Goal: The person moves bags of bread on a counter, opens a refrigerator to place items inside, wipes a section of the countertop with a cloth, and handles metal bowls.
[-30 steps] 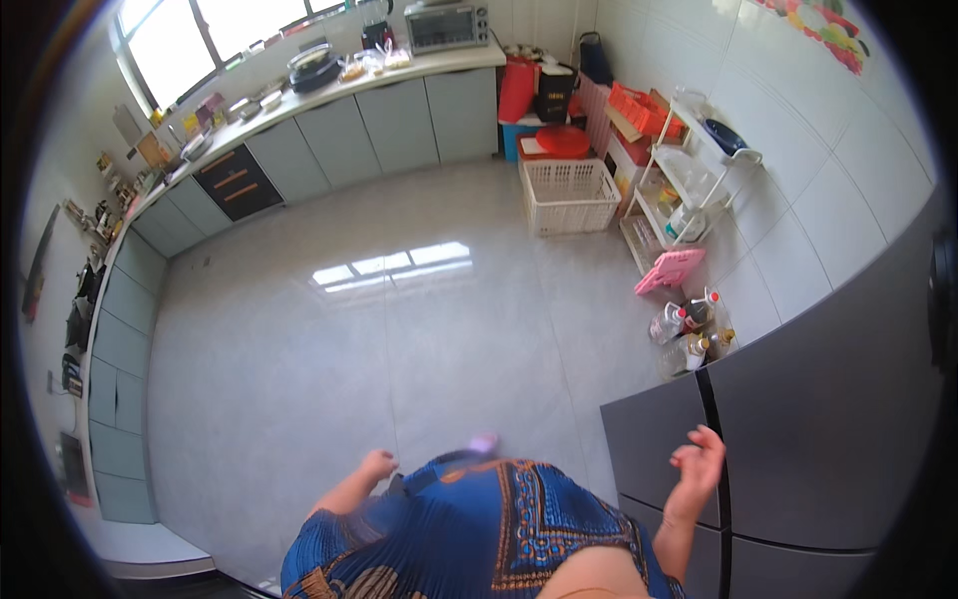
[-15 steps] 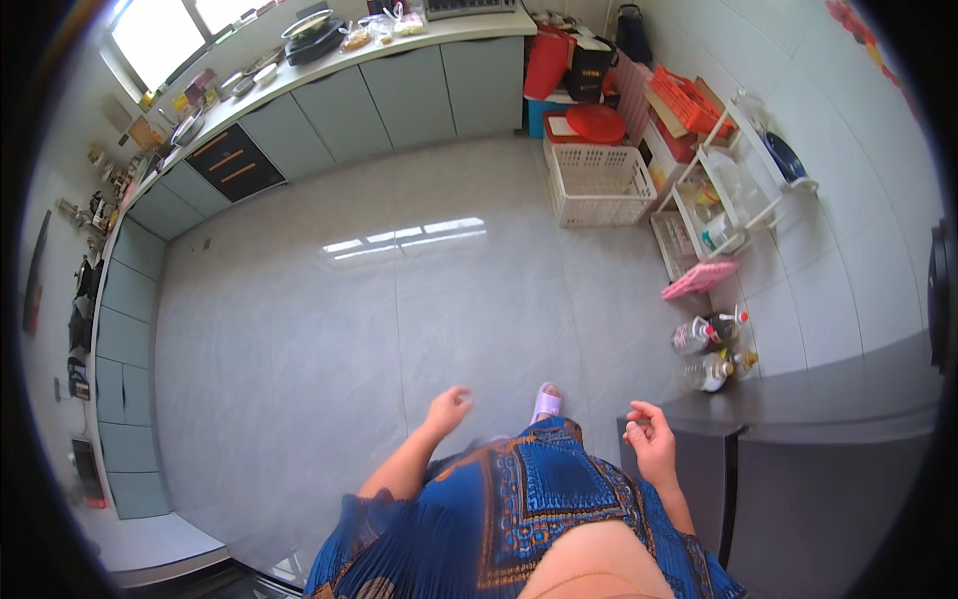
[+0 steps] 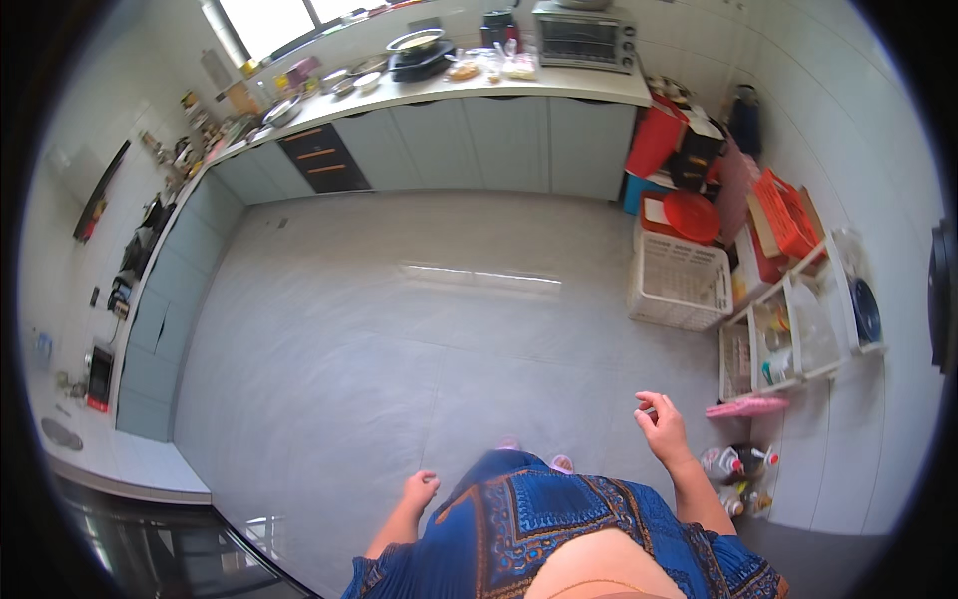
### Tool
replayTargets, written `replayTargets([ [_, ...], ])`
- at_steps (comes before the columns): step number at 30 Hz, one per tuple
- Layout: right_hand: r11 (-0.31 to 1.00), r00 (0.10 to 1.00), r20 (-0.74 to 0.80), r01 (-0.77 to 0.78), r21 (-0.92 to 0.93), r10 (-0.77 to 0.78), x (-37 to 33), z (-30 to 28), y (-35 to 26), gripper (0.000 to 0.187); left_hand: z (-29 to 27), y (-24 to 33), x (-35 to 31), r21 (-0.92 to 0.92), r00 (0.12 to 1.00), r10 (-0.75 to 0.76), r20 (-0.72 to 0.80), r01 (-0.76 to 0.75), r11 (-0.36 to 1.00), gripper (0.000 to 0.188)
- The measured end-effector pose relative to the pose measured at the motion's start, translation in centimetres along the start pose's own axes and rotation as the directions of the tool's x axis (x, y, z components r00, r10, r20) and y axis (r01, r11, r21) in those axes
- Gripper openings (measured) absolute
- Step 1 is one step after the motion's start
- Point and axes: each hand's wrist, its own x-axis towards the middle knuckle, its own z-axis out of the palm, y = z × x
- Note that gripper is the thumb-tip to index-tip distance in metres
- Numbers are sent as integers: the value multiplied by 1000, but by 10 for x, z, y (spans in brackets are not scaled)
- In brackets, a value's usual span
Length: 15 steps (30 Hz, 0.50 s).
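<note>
Both of my hands hang free over the grey tiled floor (image 3: 329,369), apart from everything else. My left hand (image 3: 420,488), beside the blue patterned dress (image 3: 559,509), has loosely bent fingers and holds nothing that I can see. Farther forward on the right, my right hand (image 3: 660,427) is open, its fingers slightly curled and nothing between them. The pink storage item (image 3: 746,407) and the bottles (image 3: 726,463) by the right wall are nearest to it. Pinkish-lilac slippers (image 3: 562,464) show below the dress hem.
Grey-green cabinets (image 3: 499,145) run along the far and left walls, with a toaster oven (image 3: 583,40) and a pan (image 3: 416,42) on the countertop. At right stand a white plastic crate (image 3: 682,285) and a white shelf rack (image 3: 798,329). A black glossy surface (image 3: 150,549) lies lower left.
I have moved forward across the floor, and the view has swung left. My left hand has dropped back toward my body, while my right hand has swung forward.
</note>
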Motion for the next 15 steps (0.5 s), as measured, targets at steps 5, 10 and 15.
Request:
replayTargets([
  [5,996,970,225,90,4,-88,87,62,-31,27,-19,-6,-13,46,996,-75,-57,77,996,35],
  [10,985,863,477,167,36,-163,163,145,-81,28,-40,-8,42,-106,982,-158,-101,148,983,41],
  [15,972,766,610,232,31,-202,244,199,-139,28,-74,56,145,19,981,-1,-195,5,1000,37],
])
